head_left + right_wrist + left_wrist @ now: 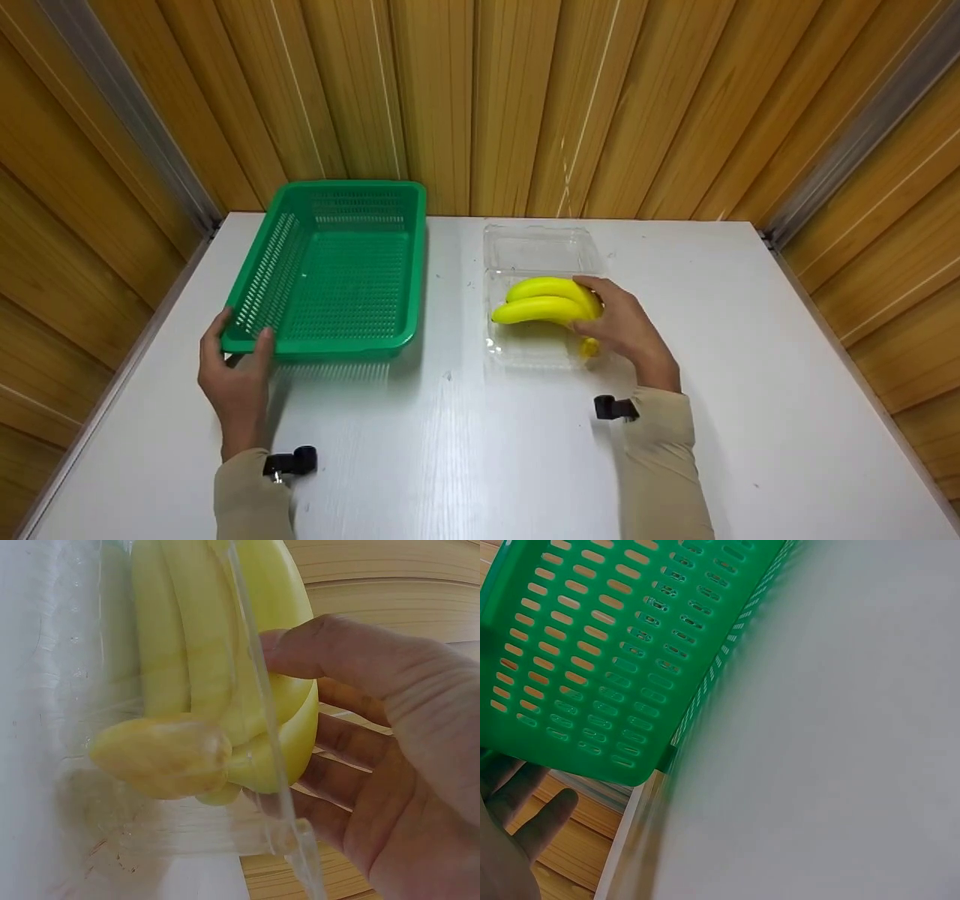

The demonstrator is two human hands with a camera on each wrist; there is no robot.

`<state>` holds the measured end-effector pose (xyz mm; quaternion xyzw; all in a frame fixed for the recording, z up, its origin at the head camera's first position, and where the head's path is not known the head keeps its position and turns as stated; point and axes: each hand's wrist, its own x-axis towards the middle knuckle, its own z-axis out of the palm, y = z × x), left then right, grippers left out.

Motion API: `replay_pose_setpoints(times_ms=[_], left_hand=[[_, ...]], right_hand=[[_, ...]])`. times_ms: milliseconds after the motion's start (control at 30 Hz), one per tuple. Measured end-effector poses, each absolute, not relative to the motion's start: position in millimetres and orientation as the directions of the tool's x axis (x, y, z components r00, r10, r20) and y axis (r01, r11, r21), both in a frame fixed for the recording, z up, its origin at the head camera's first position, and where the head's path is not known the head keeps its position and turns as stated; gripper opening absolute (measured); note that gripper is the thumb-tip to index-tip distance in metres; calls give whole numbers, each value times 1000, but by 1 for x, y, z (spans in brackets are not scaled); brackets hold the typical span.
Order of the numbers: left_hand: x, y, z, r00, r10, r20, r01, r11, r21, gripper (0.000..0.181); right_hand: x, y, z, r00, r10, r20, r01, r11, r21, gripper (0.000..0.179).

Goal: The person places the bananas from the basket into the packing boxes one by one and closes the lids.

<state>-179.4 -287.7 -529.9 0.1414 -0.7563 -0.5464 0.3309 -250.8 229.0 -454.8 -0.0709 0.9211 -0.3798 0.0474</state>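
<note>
My right hand holds a bunch of yellow bananas at its right end, the thumb on the near side and the fingers around the far side. The bananas are over the near half of a clear plastic clamshell box, whose lid lies folded back. A yellow-orange shape shows through the clear wall; its kind is unclear. At the near left corner of a green perforated basket is my left hand, thumb and fingers spread around the corner. In the left wrist view the thumb is apart from the rim.
A white table carries both containers. The basket stands at the back left, close to the wood-panelled wall, with the clear box to its right. More panelled walls rise on the left and right. A small black camera is on each wrist.
</note>
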Motion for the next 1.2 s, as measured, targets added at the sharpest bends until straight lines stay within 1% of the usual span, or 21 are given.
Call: replay_pose_setpoints(times_ms=[233, 433, 667, 833, 1200], left_hand=[[-180, -289, -531, -744, -576, 339, 152, 348, 925, 64], [-179, -287, -529, -751, -575, 324, 145, 336, 931, 65], [-178, -286, -527, -748, -579, 324, 143, 336, 931, 63], [-178, -285, -526, -751, -576, 325, 144, 337, 930, 63], [-177, -286, -527, -750, -574, 329, 146, 341, 928, 63]], right_hand=[[-250, 229, -454, -982, -185, -29, -111, 702, -704, 78], [-249, 230, -451, -981, -184, -53, -93, 703, -705, 78], [-247, 233, -450, -982, -183, -51, -88, 676, -732, 73], [-247, 236, -449, -986, -169, -4, -106, 636, -764, 67], [-247, 242, -451, -991, -90, 97, -132, 596, -792, 55]])
